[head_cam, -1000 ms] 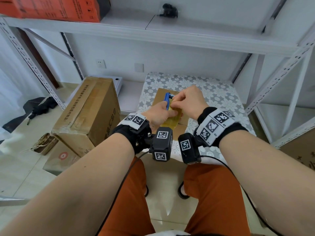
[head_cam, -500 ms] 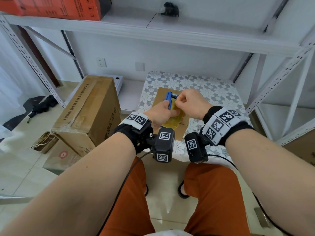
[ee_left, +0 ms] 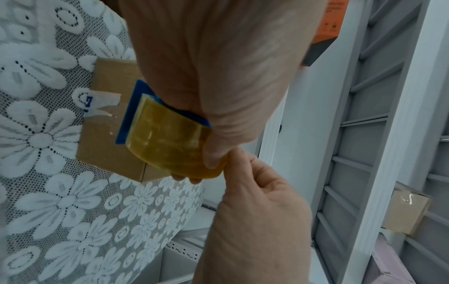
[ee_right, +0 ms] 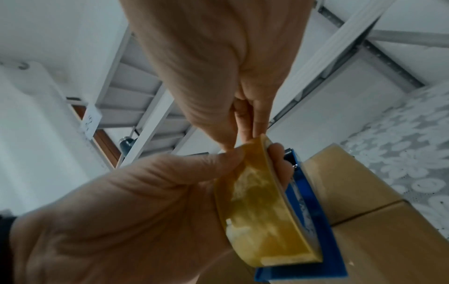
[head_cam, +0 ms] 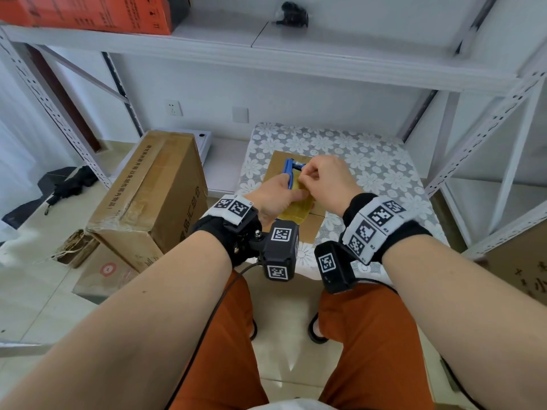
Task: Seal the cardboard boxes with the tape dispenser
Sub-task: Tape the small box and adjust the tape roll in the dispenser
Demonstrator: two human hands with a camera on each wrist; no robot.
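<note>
My left hand (head_cam: 282, 193) grips a blue tape dispenser (head_cam: 288, 173) loaded with a yellowish tape roll (ee_left: 167, 138), thumb pressed on the roll's face. My right hand (ee_right: 243, 142) pinches the roll's outer layer at its top rim with thumb and fingertips. No free strip of tape shows. Right under both hands a small cardboard box (head_cam: 276, 161) lies on the lace-covered table (head_cam: 379, 173). Its top seam (ee_right: 369, 209) shows in the right wrist view, and a torn white label (ee_left: 99, 101) sticks to one side.
A large cardboard box (head_cam: 154, 196) stands on the floor to the left, with flat cartons (head_cam: 100, 270) beside it. White metal shelving (head_cam: 488, 137) frames the table. An orange box (head_cam: 88, 10) sits on the upper shelf. Another carton (head_cam: 521, 270) is at the right edge.
Both hands have stayed together over the small box. The right fingers have shifted slightly along the roll's rim. The left hand's grip on the dispenser is unchanged.
</note>
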